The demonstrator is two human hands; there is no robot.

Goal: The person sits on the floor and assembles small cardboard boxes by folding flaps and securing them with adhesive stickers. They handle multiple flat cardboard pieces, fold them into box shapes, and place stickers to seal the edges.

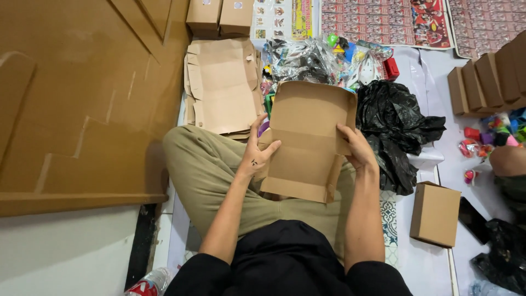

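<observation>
Both hands (pixel 257 156) (pixel 356 148) gripping flat cardboard blank (pixel 307 137), long axis pointing away

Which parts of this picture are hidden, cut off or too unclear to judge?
Head view:
- Left hand fingers: behind the flat cardboard box, so its grip is unclear.
- Small toys: in glossy wrappers, too jumbled to identify.
- Plastic bottle: cut by the bottom edge.
- Another person's knee: cut by the right edge.

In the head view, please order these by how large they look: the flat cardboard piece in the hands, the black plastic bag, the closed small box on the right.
1. Flat cardboard piece
2. Black plastic bag, only slightly smaller, and partly hidden, so unsure
3. Closed small box, clearly smallest
</observation>
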